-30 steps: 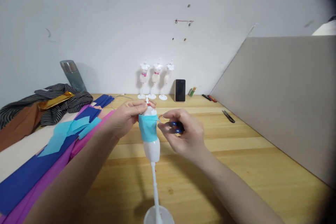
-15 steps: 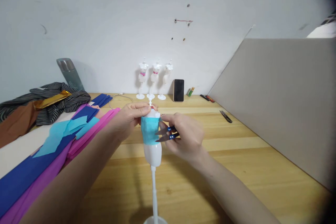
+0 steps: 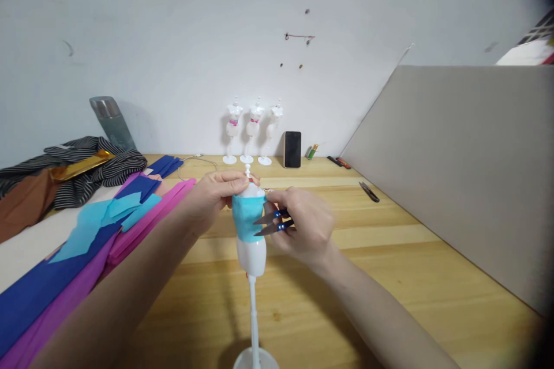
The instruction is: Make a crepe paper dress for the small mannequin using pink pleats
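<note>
A small white mannequin [image 3: 251,253] on a thin stand rises in front of me, its torso wrapped in light blue fabric [image 3: 245,216]. My left hand [image 3: 214,193] is closed around the top of the mannequin and pinches the fabric at its neck. My right hand [image 3: 303,222] is closed on blue-handled snips [image 3: 272,222], whose blades are parted and point at the right edge of the blue fabric.
Blue, magenta and light blue cloth strips [image 3: 86,242] lie at the left on the wooden table [image 3: 389,277]. Striped fabric [image 3: 95,164] and a grey flask [image 3: 110,121] sit behind them. Three small mannequins [image 3: 251,130], a phone [image 3: 292,149] and black snips [image 3: 369,191] stand farther back. A grey partition [image 3: 467,167] bounds the right.
My right hand has turned the snips so the blades point left at the fabric's edge. The mannequin and my left hand have stayed almost still.
</note>
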{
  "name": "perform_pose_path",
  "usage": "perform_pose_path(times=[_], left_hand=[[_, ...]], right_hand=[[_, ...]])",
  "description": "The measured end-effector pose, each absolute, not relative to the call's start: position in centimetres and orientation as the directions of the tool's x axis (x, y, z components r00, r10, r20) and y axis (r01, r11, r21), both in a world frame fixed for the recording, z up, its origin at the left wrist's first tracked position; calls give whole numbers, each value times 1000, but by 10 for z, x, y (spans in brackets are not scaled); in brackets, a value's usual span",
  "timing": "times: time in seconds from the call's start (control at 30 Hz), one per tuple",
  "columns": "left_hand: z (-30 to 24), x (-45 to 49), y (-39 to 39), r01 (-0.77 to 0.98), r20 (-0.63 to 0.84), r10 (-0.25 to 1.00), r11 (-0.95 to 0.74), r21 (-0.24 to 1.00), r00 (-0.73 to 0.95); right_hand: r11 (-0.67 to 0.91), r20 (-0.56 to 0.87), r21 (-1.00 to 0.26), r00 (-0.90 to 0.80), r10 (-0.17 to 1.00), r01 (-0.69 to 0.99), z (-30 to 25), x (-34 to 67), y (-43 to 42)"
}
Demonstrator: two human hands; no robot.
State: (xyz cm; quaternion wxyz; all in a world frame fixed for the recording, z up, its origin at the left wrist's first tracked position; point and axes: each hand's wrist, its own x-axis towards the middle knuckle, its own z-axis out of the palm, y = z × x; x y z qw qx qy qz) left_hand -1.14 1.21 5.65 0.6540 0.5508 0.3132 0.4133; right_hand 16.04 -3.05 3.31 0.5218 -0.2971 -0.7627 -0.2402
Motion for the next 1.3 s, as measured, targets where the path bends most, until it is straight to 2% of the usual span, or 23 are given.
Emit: perform_pose_path(times=[0.57, 0.67, 0.9, 1.03, 1.3], left_hand=[[58, -14, 12, -154, 57, 875, 20, 988, 480], [58, -15, 13, -142, 81, 880, -16, 990, 468], [56, -19, 13, -91, 130, 859, -97, 991, 495], [56, -19, 12, -82, 144, 856, -118, 990, 497], [61, -22, 10, -37, 161, 852, -164, 986, 498]], right_hand=[[742, 933, 32, -287, 219, 670, 35, 163, -31], [784, 925, -21, -285, 250, 620, 38, 163, -34], [769, 921, -141, -202, 332, 624, 43, 166, -34], [813, 911, -91, -281, 301, 575, 44, 171, -32], [802, 863, 65, -437, 254, 593, 51, 175, -31]])
